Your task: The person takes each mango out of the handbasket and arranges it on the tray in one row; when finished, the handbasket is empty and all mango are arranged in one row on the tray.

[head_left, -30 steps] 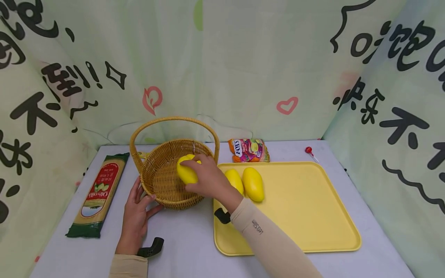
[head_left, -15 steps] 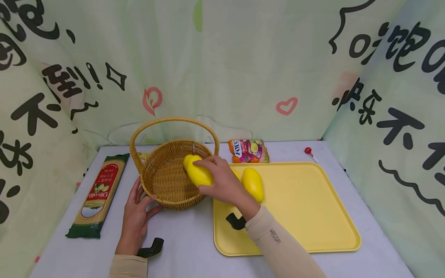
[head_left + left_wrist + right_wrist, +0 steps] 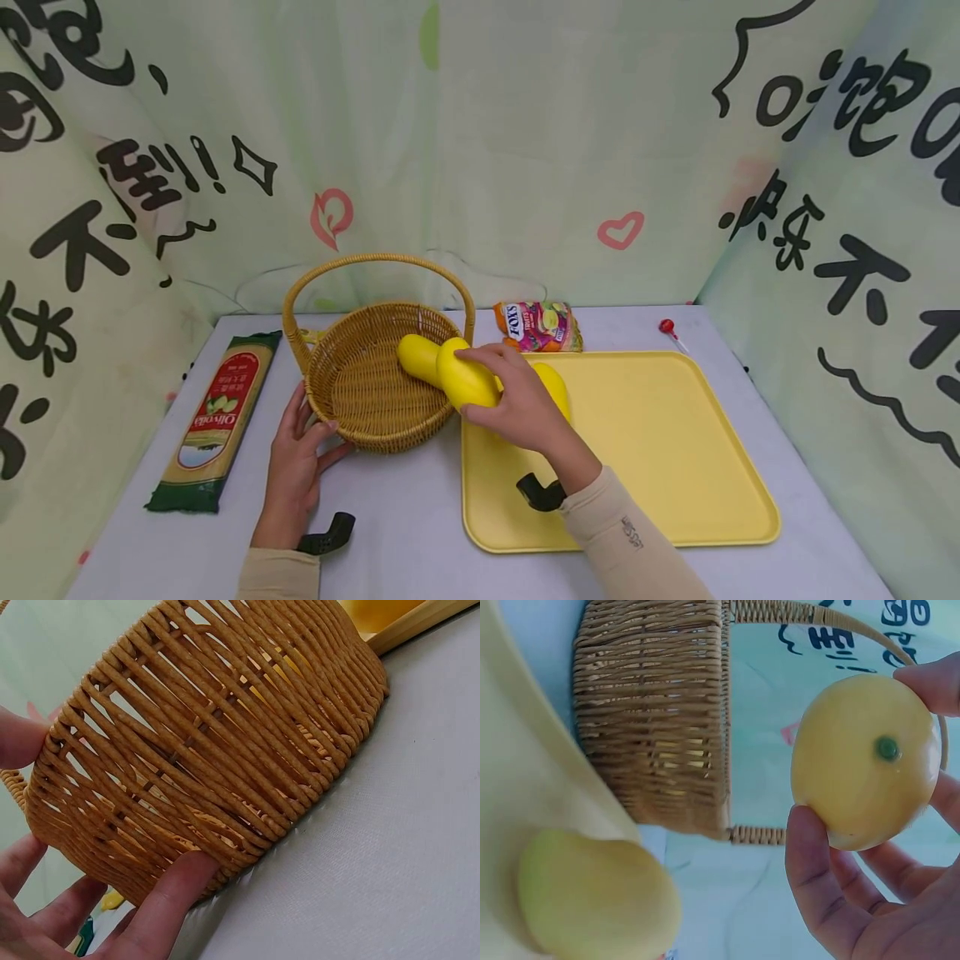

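A wicker basket [image 3: 360, 392] with a tall arched handle stands on the table, left of the tray. My left hand [image 3: 294, 479] holds its left side; in the left wrist view the fingers [image 3: 169, 904] spread against the woven wall and rim. My right hand [image 3: 525, 408] grips a yellow mango [image 3: 463, 377] above the basket's right rim; in the right wrist view the fingers ring this mango [image 3: 847, 769]. Behind it, another mango [image 3: 417, 358] is in the basket. A further mango [image 3: 557, 385] lies on the tray, partly covered by my right hand.
The yellow tray [image 3: 660, 450] lies at the right. A pasta-style package [image 3: 213, 421] is on the left, a candy bag [image 3: 538, 326] at the back and a red lollipop [image 3: 667, 326] at the back right. Printed cloth walls [image 3: 517, 167] surround the table.
My right hand has moved right with a mango, from inside the basket to over its right rim, uncovering more of the mango left inside. The left hand stays on the basket.
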Tool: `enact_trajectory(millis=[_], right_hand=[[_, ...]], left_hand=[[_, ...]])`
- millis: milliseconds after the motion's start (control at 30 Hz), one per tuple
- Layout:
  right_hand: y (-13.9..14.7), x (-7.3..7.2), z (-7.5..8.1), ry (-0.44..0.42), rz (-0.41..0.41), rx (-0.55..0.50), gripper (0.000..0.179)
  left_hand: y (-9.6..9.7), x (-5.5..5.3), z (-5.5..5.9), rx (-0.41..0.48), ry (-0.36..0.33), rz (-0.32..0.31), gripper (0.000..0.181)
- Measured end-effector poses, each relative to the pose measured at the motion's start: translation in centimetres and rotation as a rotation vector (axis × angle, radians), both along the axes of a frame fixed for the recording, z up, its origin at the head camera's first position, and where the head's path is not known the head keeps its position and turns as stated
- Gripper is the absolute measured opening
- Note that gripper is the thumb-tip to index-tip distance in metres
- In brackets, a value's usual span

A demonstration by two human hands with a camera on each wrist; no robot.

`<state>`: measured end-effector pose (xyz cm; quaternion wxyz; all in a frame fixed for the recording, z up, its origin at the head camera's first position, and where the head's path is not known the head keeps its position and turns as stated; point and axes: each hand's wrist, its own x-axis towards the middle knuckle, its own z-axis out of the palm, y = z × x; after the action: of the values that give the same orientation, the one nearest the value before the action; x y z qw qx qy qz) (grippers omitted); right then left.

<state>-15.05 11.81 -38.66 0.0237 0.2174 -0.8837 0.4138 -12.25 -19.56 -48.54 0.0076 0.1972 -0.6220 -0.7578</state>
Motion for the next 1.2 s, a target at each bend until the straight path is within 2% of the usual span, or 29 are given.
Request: enact_trajectory(millis=[267, 567, 1200], right_hand=[[3.0, 1.1, -1.2, -0.023, -0.074, -0.055, 0.064], [5.5, 1.6, -1.7, -0.058, -0.152, -0.095, 0.066], [9.2, 2.3, -1.4, -0.068, -0.236, -0.1, 0.064]], left_hand=[[0.0, -0.1, 0.1, 0.005, -0.008, 0.002, 0.083], [-0.1, -0.1, -0.1, 0.006, -0.023, -0.006, 0.083], [-0.1, 0.0, -0.2, 0.007, -0.007, -0.003, 0.083]])
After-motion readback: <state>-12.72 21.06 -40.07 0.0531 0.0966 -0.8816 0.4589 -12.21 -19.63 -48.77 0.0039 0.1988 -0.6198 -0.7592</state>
